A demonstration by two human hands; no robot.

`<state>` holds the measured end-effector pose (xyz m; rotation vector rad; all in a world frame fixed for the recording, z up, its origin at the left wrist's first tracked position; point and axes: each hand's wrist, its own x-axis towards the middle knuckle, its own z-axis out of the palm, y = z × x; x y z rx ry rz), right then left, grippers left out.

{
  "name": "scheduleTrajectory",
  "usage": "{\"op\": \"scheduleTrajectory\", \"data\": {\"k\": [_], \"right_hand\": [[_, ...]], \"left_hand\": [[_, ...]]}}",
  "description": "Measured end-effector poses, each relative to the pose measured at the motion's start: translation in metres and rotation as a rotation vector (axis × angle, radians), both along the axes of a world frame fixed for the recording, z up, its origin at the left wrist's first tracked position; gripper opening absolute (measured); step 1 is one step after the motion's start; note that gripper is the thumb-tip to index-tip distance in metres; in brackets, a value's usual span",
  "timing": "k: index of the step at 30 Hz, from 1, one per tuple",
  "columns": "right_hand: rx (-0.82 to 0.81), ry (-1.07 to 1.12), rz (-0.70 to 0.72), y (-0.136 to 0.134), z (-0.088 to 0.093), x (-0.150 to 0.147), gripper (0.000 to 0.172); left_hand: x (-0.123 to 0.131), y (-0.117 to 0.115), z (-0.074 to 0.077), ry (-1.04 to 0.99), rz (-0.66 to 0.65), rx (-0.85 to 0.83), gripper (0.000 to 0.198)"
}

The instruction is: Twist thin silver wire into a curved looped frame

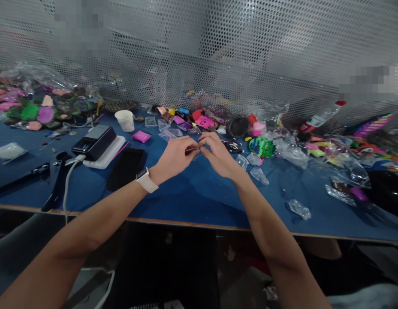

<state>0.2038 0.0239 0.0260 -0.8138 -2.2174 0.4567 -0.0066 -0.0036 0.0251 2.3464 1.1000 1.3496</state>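
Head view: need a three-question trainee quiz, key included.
1. On which of the person's own wrists is the watch?
2. True or false: in the picture, the paper cup stands to the left of the bottle.
3. What is at the fingertips of the left hand? A, the bottle; B, a thin item; C, the paper cup.

Key: 1, left; 2, true; 3, B.
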Motion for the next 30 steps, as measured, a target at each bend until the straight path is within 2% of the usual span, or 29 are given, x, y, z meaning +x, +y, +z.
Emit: {"op": "scheduleTrajectory", "data": {"k": [5,10,19,30], "right_hand": [[-0.012,0.006,-0.008,-0.002,0.004,0.0,0.027],[-0.032,-0.018,-0.016,-0.004,0.008,0.001,0.027],[-0.074,-0.039,-0.027,-0.004,0.01,0.001,0.021],[-0.2,-0.01,-0.064,-0.001,0.005,-0.001,0.017]], "left_hand": [[-0.005,0.005,0.001,-0.104,-0.117,-0.195,0.013],[-0.006,0.009,0.002,-0.134,-0.157,-0.257,0.014],[-0.006,0.005,0.003,-0.097,-0.134,-0.191,0.01],[-0.005,0.004,0.004,0.099,-0.052,-0.042,0.01]]}}
